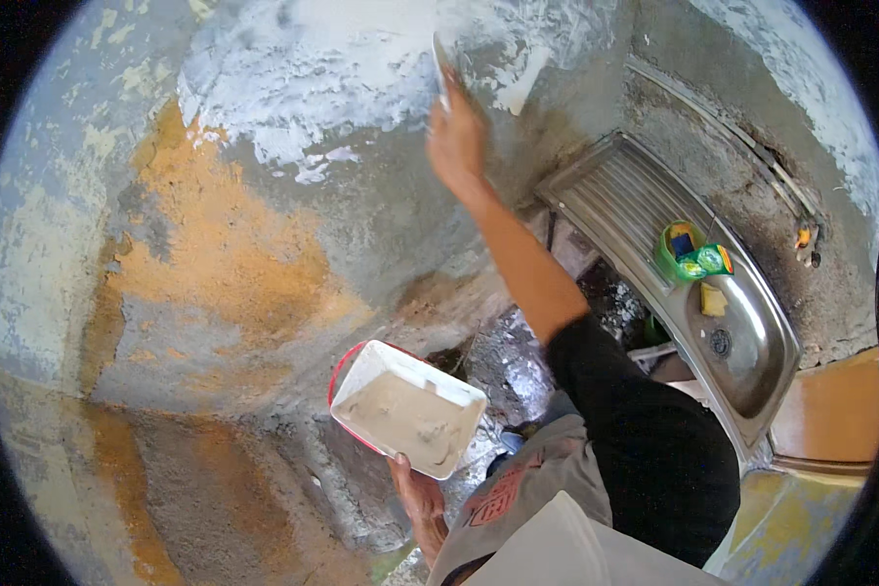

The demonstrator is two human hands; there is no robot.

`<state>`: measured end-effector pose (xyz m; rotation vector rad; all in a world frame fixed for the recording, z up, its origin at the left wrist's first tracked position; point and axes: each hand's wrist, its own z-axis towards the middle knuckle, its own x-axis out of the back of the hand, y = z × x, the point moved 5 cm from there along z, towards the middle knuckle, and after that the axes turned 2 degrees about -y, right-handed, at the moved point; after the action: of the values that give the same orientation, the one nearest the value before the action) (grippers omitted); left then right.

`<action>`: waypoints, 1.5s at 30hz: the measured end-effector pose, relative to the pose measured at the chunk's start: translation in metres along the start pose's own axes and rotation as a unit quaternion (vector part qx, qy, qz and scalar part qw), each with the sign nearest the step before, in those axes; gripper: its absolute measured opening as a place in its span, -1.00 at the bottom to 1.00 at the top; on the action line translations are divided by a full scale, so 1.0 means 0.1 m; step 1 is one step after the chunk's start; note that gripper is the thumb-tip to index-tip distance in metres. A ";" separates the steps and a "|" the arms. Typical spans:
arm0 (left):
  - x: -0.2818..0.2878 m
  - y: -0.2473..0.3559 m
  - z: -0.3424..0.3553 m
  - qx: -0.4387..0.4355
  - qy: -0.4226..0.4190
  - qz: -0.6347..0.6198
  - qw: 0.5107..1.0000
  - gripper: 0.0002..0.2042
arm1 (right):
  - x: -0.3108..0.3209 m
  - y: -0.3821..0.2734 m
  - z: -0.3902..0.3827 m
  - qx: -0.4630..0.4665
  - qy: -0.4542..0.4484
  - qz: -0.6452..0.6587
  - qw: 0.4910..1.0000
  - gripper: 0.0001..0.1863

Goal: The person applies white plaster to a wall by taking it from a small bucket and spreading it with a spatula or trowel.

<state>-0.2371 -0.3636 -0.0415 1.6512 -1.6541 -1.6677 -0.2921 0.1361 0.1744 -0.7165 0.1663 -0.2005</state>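
Observation:
My right hand [457,142] reaches up to the wall, its fingers closed on a putty knife [441,73]. The blade shows nearly edge-on against the white plaster coat [303,83], and its exact shape is hard to make out. Low in the middle, my left hand [421,496] grips the near edge of a rectangular white tub [366,366] with a red handle or rim strip along its left side. Smooth beige-grey plaster mix [405,415] lies in the tub. The fingers beneath the tub are hidden.
A steel sink [752,332] with a ribbed drainboard stands at the right, holding a green tub [666,256] and a yellow sponge [713,300]. Pipes [742,142] run along the wall behind. Orange paint patches [225,234] mark the bare grey wall at left.

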 end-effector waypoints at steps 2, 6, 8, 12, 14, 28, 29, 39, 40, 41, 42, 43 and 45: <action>-0.09 -0.05 0.10 0.024 -0.028 -0.006 0.999 -0.16 | 0.43 0.52 0.25 -0.076 -0.083 0.046 0.993 -0.66; -0.15 -0.11 0.12 0.040 -0.003 -0.011 0.999 -0.18 | 1.20 1.87 0.75 -0.274 0.060 0.072 0.957 -0.74; -0.23 -0.10 0.12 0.036 -0.018 -0.012 0.999 -0.19 | 1.11 2.55 0.97 -0.322 0.078 0.133 0.934 -0.73; -0.21 -0.17 0.10 0.050 -0.006 -0.018 0.999 -0.20 | 0.64 2.59 1.22 -0.273 0.041 0.156 0.948 -0.73; -0.13 -0.26 0.11 0.042 -0.002 -0.024 0.999 -0.20 | 0.54 2.36 1.21 -0.284 0.033 0.227 0.931 -0.72; -0.18 -0.13 0.04 0.034 -0.025 -0.018 0.999 -0.17 | 0.04 0.71 0.95 -0.046 -0.014 0.040 0.998 -0.72; -0.16 -0.13 0.04 0.039 -0.026 -0.014 0.999 -0.17 | -0.07 0.48 0.79 -0.025 -0.038 -0.011 0.999 -0.70; 0.09 -0.11 0.00 0.013 0.012 -0.037 0.999 -0.19 | 0.60 1.10 0.02 -0.137 -0.070 0.045 0.987 -0.67; 0.16 -0.14 -0.01 0.026 0.021 -0.030 0.999 -0.19 | 0.70 1.48 0.16 -0.231 0.015 0.099 0.968 -0.69; 0.17 -0.17 -0.05 0.042 0.024 -0.024 0.999 -0.18 | 0.81 2.06 0.34 -0.234 0.036 0.058 0.970 -0.71; 0.08 -0.18 -0.04 0.045 0.015 -0.026 0.999 -0.18 | 0.83 2.55 0.51 -0.232 0.060 0.016 0.971 -0.73; -0.03 -0.16 -0.03 0.023 -0.008 -0.046 0.999 -0.18 | 0.68 2.75 0.62 -0.226 0.065 0.015 0.972 -0.73; -0.18 -0.18 0.05 0.004 -0.041 -0.069 0.997 -0.17 | 0.61 2.96 0.89 -0.227 0.114 0.041 0.966 -0.66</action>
<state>-0.2269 -0.3406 -0.0484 1.7582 -1.6184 -1.8199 -0.1761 0.3961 0.0384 -1.1404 0.4714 -0.1653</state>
